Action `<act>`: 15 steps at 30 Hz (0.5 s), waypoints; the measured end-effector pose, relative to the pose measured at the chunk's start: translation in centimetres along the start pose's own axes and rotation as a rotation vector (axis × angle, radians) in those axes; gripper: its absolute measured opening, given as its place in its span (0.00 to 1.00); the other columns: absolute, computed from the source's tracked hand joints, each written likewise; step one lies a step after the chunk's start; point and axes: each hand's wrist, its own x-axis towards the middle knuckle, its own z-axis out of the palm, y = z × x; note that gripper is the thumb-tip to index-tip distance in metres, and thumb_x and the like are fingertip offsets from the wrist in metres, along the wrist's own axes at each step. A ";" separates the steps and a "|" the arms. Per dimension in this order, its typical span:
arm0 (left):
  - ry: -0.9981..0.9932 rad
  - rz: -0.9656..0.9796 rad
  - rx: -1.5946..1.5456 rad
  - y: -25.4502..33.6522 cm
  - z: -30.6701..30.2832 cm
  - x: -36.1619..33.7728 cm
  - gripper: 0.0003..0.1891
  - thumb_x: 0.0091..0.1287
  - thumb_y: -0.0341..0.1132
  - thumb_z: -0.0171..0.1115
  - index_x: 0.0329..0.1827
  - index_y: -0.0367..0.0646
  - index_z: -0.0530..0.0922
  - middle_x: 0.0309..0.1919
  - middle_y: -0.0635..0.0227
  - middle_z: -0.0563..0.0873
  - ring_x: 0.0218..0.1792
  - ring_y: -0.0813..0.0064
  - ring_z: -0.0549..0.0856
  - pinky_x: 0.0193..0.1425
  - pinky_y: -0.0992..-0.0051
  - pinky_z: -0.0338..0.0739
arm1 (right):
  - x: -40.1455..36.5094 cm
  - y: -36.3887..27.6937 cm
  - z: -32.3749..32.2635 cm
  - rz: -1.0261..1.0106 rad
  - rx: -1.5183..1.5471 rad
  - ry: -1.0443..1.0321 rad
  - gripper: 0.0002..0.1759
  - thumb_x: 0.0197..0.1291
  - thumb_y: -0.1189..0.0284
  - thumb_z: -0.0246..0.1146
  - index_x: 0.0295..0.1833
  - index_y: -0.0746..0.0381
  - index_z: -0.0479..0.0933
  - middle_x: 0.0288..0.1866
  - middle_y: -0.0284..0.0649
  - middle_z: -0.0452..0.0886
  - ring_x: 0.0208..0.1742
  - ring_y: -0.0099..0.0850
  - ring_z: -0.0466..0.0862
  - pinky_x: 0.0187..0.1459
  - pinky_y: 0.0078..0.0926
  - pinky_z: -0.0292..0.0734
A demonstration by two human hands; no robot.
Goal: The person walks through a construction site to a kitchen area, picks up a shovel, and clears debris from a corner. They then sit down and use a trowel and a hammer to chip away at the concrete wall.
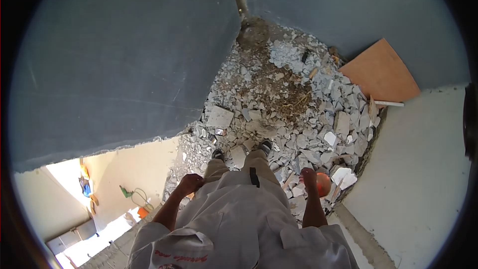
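My left hand (190,184) hangs at hip height beside my trousers, its fingers curled against the edge of my shirt (219,219). On the other side, my right hand (308,178) is a loose fist with nothing showing in it. Next to that fist, and overlapped by it in this view, is a rounded orange-red object (324,185) low by the rubble. My shoes (266,146) stand on broken grey and white rubble (298,139). Just ahead of my feet lie a flat slab piece (219,116) and a small dark rectangular item (220,132).
Grey walls (119,60) meet in a corner ahead, where brown soil (256,32) shows. A brown board (382,72) leans at the right, by a pale wall (413,169). At lower left, a green tool (125,192) with a cord lies beyond the wall's broken edge.
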 end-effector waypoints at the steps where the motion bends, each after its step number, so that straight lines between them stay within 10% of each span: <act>1: 0.053 -0.117 -0.190 0.1 0.6 -0.8 0.20 0.71 0.50 0.53 0.48 0.43 0.83 0.40 0.58 0.87 0.45 0.61 0.85 0.53 0.67 0.79 | 0.3 -0.3 -0.3 0.005 -0.026 -0.019 0.11 0.57 0.72 0.61 0.46 0.62 0.80 0.28 0.38 0.81 0.24 0.26 0.81 0.20 0.22 0.72; 9: 0.233 -0.828 -1.200 0.8 5.2 -5.1 0.29 0.67 0.55 0.59 0.64 0.44 0.72 0.53 0.62 0.82 0.54 0.70 0.81 0.51 0.65 0.76 | 2.0 -3.3 1.0 0.132 0.118 -0.218 0.16 0.59 0.68 0.62 0.52 0.60 0.78 0.36 0.41 0.83 0.30 0.31 0.84 0.29 0.27 0.79; 15: 0.164 -0.336 -0.893 -0.6 11.2 -6.6 0.30 0.69 0.51 0.55 0.68 0.41 0.67 0.59 0.57 0.77 0.60 0.64 0.76 0.60 0.65 0.70 | -5.3 -14.4 7.1 0.044 0.298 -0.477 0.25 0.67 0.58 0.59 0.64 0.59 0.69 0.52 0.47 0.81 0.48 0.41 0.84 0.45 0.39 0.82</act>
